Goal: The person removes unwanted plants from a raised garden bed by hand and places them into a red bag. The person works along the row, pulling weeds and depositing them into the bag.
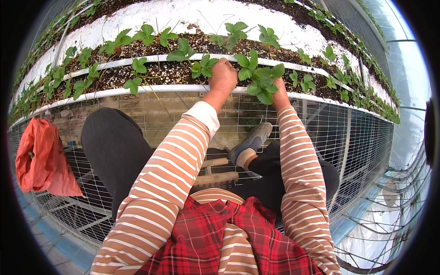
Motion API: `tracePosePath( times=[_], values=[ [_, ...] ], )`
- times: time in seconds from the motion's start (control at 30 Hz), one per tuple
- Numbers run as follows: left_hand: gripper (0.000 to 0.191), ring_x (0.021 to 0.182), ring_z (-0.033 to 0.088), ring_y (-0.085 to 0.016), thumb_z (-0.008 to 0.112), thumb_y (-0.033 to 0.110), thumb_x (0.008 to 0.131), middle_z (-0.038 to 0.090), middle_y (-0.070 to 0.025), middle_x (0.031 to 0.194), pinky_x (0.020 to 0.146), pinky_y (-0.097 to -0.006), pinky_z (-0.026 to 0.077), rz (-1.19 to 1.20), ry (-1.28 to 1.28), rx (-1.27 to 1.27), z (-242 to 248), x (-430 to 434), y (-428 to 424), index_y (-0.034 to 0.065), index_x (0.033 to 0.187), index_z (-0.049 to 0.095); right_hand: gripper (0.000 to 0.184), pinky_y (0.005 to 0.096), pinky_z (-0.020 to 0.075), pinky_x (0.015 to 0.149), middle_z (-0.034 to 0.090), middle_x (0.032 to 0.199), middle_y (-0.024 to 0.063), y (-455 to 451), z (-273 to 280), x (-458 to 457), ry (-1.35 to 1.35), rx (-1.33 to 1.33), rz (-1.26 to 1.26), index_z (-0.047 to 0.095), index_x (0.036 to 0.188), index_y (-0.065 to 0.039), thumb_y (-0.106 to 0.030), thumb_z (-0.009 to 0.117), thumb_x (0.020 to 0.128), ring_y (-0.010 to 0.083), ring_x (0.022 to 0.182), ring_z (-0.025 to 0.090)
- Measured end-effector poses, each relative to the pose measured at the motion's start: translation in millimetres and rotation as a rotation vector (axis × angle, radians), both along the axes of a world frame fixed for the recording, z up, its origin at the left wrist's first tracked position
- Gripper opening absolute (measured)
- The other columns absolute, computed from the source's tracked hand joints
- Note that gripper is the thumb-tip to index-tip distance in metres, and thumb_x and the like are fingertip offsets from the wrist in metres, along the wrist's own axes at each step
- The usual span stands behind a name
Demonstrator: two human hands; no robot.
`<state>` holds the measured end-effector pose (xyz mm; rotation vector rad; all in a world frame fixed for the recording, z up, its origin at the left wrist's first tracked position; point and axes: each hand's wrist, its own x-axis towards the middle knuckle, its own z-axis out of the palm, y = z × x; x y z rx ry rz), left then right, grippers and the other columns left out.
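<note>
My left hand (223, 77) is over the planting bed, fingers curled inward at the white pipe (192, 57). Its fingertips are turned away, so whatever they pinch is hidden. Just left of it are the toothed leaves of a small strawberry-like plant (205, 65). My right hand (281, 94) reaches behind a larger leafy plant (263, 82), whose leaves cover most of its fingers. Dark, pale-flecked growing medium (113, 78) fills the trough on both sides of the pipe, bounded in front by a white rim (113, 92).
Wire mesh (161, 113) spans below the bed. An orange-red bag (41, 158) rests at the left. A wooden piece (216, 178) lies between my legs, near my shoe (252, 139). White sheeting (165, 13) covers the ground behind the front plants.
</note>
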<state>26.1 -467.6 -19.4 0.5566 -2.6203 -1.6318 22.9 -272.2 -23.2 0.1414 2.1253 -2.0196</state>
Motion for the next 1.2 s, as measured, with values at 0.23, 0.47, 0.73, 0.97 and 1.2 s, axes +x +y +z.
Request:
tracePosePath(
  times=[0.23, 0.47, 0.73, 0.97, 1.2],
  values=[
    [0.013, 0.084, 0.064, -0.039, 0.055, 0.007, 0.082, 0.065, -0.0193, 0.087, 0.076, -0.0439, 0.051, -0.134, 0.338, 0.030, 1.6, 15.5, -13.7, 0.0025, 0.086, 0.066, 0.012, 0.0262, 0.0514, 0.066, 0.065, 0.086, 0.0029, 10.4, 15.2, -2.5, -0.234, -0.070, 0.036, 0.062, 0.100, -0.003, -0.013, 0.061, 0.094, 0.0119, 0.071, 0.061],
    [0.023, 0.094, 0.061, -0.042, 0.056, 0.016, 0.088, 0.064, -0.0216, 0.105, 0.082, -0.0452, 0.050, -0.360, 0.179, -0.068, 17.7, 8.1, -13.9, 0.0108, 0.107, 0.067, 0.013, 0.0236, 0.0458, 0.059, 0.067, 0.088, 0.0016, 15.6, 14.0, 4.6, -0.242, -0.186, -0.090, 0.065, 0.102, -0.004, -0.014, 0.062, 0.094, 0.0101, 0.071, 0.060],
    [0.023, 0.099, 0.062, -0.035, 0.060, 0.018, 0.086, 0.063, -0.0155, 0.100, 0.081, -0.0480, 0.051, -0.529, 0.146, -0.195, 7.5, -0.3, -18.8, 0.0187, 0.107, 0.070, 0.015, 0.0207, 0.0276, 0.037, 0.061, 0.074, -0.0029, 21.9, 36.6, 23.9, -0.382, -0.115, -0.191, 0.065, 0.102, -0.011, -0.022, 0.056, 0.098, 0.0055, 0.045, 0.038],
    [0.023, 0.097, 0.063, -0.034, 0.063, 0.012, 0.080, 0.064, -0.0147, 0.098, 0.081, -0.0458, 0.052, -0.456, 0.170, -0.259, -2.5, 1.6, -11.2, 0.0126, 0.102, 0.071, 0.013, 0.0234, 0.0297, 0.037, 0.060, 0.068, 0.0003, 3.4, 28.9, 43.2, -0.344, -0.065, -0.232, 0.064, 0.103, -0.011, -0.018, 0.056, 0.096, 0.0094, 0.046, 0.046],
    [0.016, 0.091, 0.064, -0.036, 0.065, 0.011, 0.077, 0.063, -0.0166, 0.096, 0.078, -0.0475, 0.052, -0.448, 0.129, -0.280, -4.1, -7.6, -5.2, 0.0071, 0.092, 0.067, 0.025, 0.0303, 0.0547, 0.074, 0.066, 0.100, 0.0120, -11.7, -2.4, 25.1, 0.014, -0.051, -0.208, 0.060, 0.116, 0.001, -0.008, 0.051, 0.094, 0.0200, 0.085, 0.065]
  ],
)
